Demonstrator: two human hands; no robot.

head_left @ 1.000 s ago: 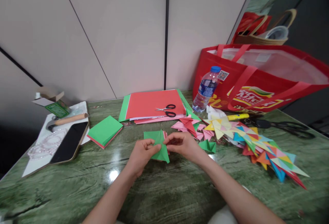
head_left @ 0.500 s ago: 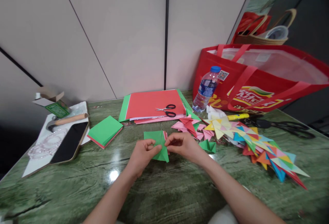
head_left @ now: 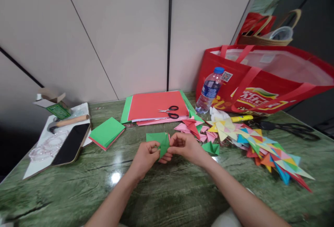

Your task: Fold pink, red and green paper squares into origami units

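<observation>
A partly folded green sheet of paper (head_left: 164,140) is between my two hands, just above the green tabletop. My left hand (head_left: 147,154) pinches its left side, thumb toward me. My right hand (head_left: 184,147) grips the right edge between thumb and forefinger, its lower fingers curled beneath the sheet. Right of my right hand lies a folded green paper piece (head_left: 211,147). Behind that hand is a loose pile of pink, red and green folded pieces (head_left: 193,127). A stack of green and red paper squares (head_left: 106,132) rests to the left.
Small scissors (head_left: 171,111) lie on red paper sheets (head_left: 156,102) at the back. A water bottle (head_left: 210,91) stands against a red bag (head_left: 242,81). Multicoloured folded-paper work (head_left: 268,150) spreads to the right. A phone (head_left: 70,145) and a hammer (head_left: 68,122) are at left.
The green sheet's lower part, flat and pointed before, is now bent up and looks smaller. My right hand's lower fingers have come under it; my left hand stays nearly in place.
</observation>
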